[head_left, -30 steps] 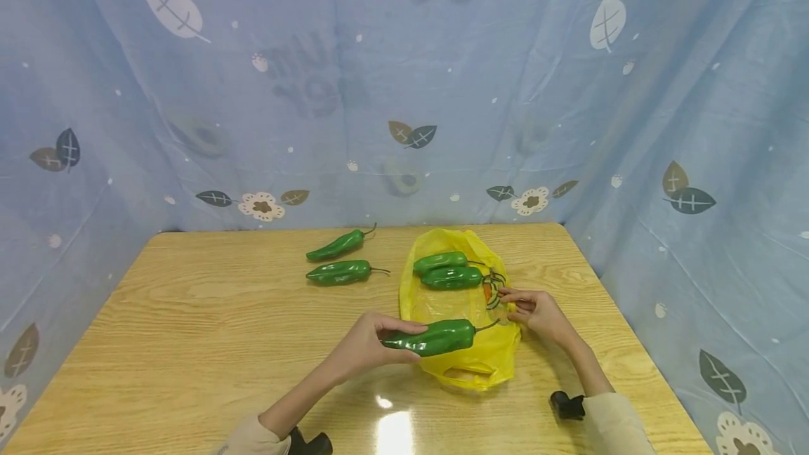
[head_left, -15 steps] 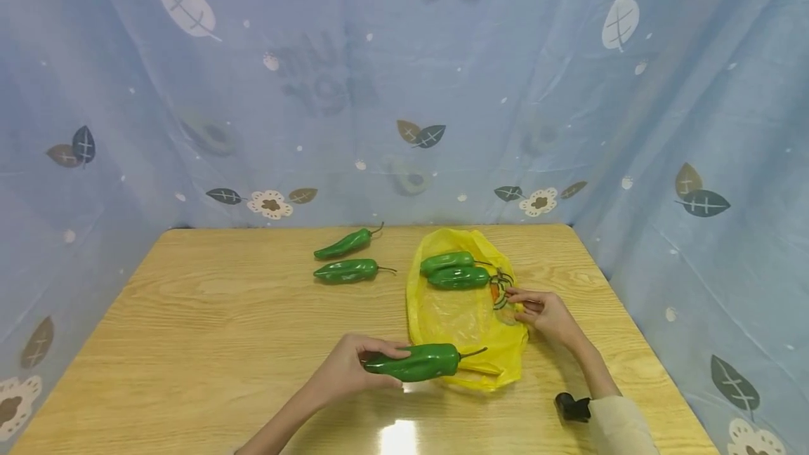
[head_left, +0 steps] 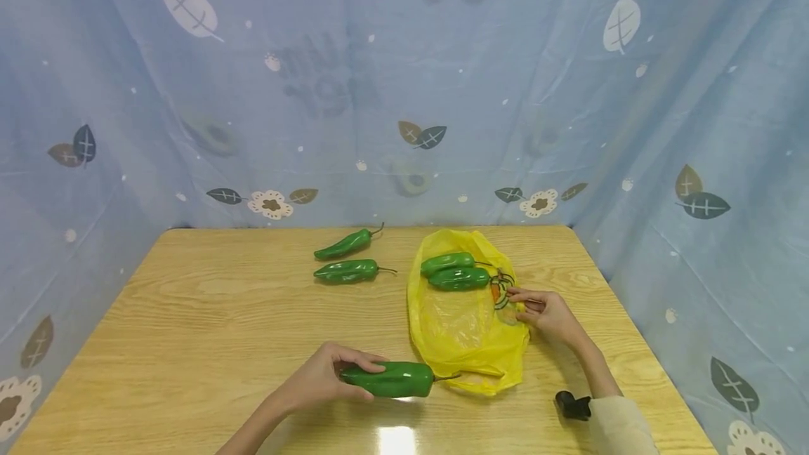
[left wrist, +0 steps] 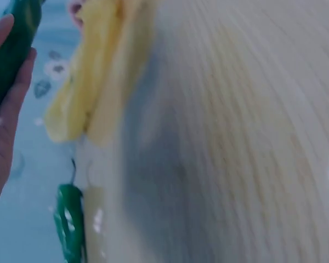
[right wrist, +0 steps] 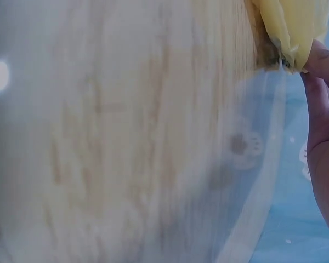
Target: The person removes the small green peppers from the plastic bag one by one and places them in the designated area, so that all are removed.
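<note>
A large green pepper (head_left: 398, 379) with a thin stem is held by my left hand (head_left: 329, 376), thumb on the near side and fingers over its far side. It is above the table in front of the yellow plastic bag (head_left: 436, 332). Two more green peppers lie on the bag: one pepper (head_left: 446, 262) behind the other pepper (head_left: 458, 279). At the bag's right edge my right hand (head_left: 548, 314) pinches the yellow plastic, as the right wrist view shows at the fingertips (right wrist: 313, 59). A printed pattern on the bag lies beside those fingers.
Two other green peppers, a far pepper (head_left: 344, 244) and a nearer pepper (head_left: 347, 271), lie on the wooden table (head_left: 221, 314) left of the bag. A blue patterned curtain (head_left: 354, 111) hangs behind and along both sides of the table.
My left hand has drawn the pepper toward me and to the left, from over the bag to its near left side. My right hand keeps its place at the bag's edge.
</note>
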Demonstrator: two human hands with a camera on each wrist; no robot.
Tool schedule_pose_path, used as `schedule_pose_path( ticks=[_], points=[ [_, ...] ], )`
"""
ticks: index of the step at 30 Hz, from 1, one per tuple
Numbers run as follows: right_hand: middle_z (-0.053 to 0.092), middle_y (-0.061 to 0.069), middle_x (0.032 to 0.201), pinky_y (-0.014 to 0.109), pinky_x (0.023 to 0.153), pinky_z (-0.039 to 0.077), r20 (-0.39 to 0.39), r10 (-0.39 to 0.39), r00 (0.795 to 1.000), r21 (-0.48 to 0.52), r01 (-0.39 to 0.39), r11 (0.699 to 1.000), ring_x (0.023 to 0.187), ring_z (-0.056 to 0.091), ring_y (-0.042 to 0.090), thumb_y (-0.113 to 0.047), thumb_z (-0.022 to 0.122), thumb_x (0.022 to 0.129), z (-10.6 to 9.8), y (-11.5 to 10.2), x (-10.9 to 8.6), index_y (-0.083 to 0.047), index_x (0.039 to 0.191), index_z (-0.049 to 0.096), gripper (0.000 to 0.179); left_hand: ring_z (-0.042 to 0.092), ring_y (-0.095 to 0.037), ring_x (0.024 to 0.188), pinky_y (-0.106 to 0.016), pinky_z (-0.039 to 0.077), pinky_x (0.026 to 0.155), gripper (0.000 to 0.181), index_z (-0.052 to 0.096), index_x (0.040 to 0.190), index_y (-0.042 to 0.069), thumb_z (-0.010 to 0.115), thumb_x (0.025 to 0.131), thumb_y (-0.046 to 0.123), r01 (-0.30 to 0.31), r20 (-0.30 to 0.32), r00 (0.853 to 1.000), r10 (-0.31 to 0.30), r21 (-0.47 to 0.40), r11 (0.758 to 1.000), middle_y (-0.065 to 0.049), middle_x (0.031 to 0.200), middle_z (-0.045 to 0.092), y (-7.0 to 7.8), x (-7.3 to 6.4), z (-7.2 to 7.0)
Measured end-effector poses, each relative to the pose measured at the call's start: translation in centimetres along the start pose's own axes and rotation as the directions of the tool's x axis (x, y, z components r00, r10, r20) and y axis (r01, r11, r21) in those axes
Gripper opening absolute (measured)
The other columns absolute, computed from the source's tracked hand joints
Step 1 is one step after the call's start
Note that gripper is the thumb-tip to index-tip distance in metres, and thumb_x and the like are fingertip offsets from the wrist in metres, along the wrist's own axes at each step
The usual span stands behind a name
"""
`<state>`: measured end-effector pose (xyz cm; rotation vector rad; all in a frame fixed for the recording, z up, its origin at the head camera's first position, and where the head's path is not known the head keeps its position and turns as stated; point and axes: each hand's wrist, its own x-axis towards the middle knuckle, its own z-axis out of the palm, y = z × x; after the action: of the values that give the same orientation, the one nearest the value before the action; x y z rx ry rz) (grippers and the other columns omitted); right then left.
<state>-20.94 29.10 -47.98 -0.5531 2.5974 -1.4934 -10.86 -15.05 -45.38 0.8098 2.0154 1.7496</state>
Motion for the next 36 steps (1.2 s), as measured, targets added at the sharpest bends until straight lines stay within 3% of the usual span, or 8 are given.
schedule_pose_path(
  ticks=[3,7,20,28,36],
  points=[
    [0.052,0.026,0.134,0.020,0.092,0.047,-0.006,-0.006,1.000,-0.015,0.006,1.000,0.119,0.051,0.040,0.004,0.065,0.088,0.0,-0.1,-0.1,0.008,0.114,0.065,0.027,0.062,-0.016,0.111,-0.025,0.052,0.087,0.035,0.071,0.111,0.001,0.079,0.079,0.012,0.004,0.028,1.000,-0.004,-0.002,1.000,-0.016,0.124,0.063,-0.7,-0.3,-0.6],
    [0.052,0.026,0.134,0.024,0.093,0.047,-0.011,-0.012,1.000,-0.019,0.011,1.000,0.120,0.049,0.041,0.004,0.065,0.088,-0.2,0.0,-0.2,0.008,0.115,0.065,0.027,0.062,-0.016,0.109,-0.024,0.053,0.084,0.035,0.072,0.110,0.004,0.080,0.078,0.014,0.043,0.000,0.999,-0.043,0.033,0.999,-0.017,0.124,0.062,-1.2,-0.3,-1.4],
    [0.053,0.023,0.134,0.024,0.095,0.046,-0.024,0.001,1.000,-0.034,-0.002,0.999,0.122,0.048,0.041,0.004,0.066,0.087,-0.1,0.2,-0.6,0.007,0.115,0.065,0.029,0.061,-0.016,0.111,-0.026,0.053,0.083,0.034,0.071,0.113,0.008,0.078,0.080,0.014,0.081,-0.004,0.997,-0.081,0.119,0.990,-0.015,0.127,0.061,-2.9,1.1,-5.1],
    [0.051,0.026,0.134,0.041,0.096,0.045,-0.010,-0.019,1.000,0.007,0.019,1.000,0.122,0.048,0.043,0.004,0.065,0.087,-0.2,-0.1,-0.6,0.009,0.117,0.064,0.029,0.055,-0.032,0.118,-0.025,0.052,0.084,0.033,0.070,0.115,0.009,0.076,0.083,0.016,0.075,-0.053,0.996,-0.065,0.215,0.974,-0.016,0.129,0.059,-4.1,2.0,-8.4],
    [0.052,0.024,0.135,0.045,0.096,0.044,0.000,-0.023,1.000,0.000,0.023,1.000,0.122,0.049,0.041,0.002,0.066,0.087,0.0,-0.2,-0.3,0.007,0.117,0.064,0.030,0.053,-0.036,0.120,-0.029,0.045,0.096,0.030,0.069,0.110,0.006,0.076,0.082,0.014,0.061,-0.085,0.996,-0.035,0.323,0.945,-0.014,0.125,0.062,-5.8,3.3,-11.1]
  ],
)
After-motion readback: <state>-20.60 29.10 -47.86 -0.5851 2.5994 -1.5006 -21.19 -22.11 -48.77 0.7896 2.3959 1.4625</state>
